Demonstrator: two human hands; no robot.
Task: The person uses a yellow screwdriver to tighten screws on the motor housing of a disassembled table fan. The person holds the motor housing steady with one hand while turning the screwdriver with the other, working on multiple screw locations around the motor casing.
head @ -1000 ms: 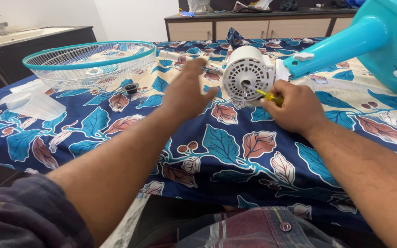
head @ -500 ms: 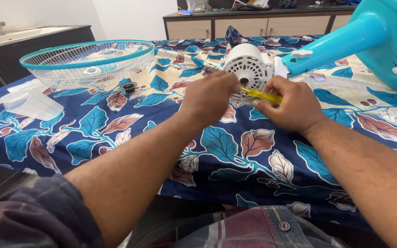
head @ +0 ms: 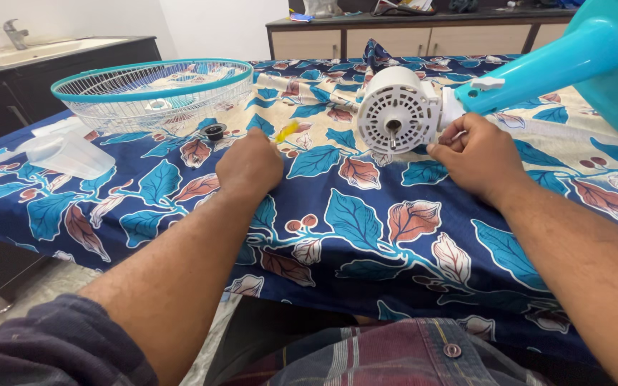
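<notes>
Left hand [head: 249, 163]: we now close it on the yellow screwdriver [head: 287, 131], carried left of the white fan motor [head: 397, 109] | right hand [head: 478, 154]: fingers curled, steadying the motor housing | shaft stands bare.

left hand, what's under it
A yellow tool pokes out past the left hand, lying on the leaf-print cloth. Its remaining length is covered by the hand.

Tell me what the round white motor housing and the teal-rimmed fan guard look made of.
The round white motor housing looks like matte moulded plastic, judging by its neat vent slots. The teal-rimmed fan guard seems thin white-coated wire, probably metal, with a smooth plastic-looking rim. The right hand touches the housing.
</notes>
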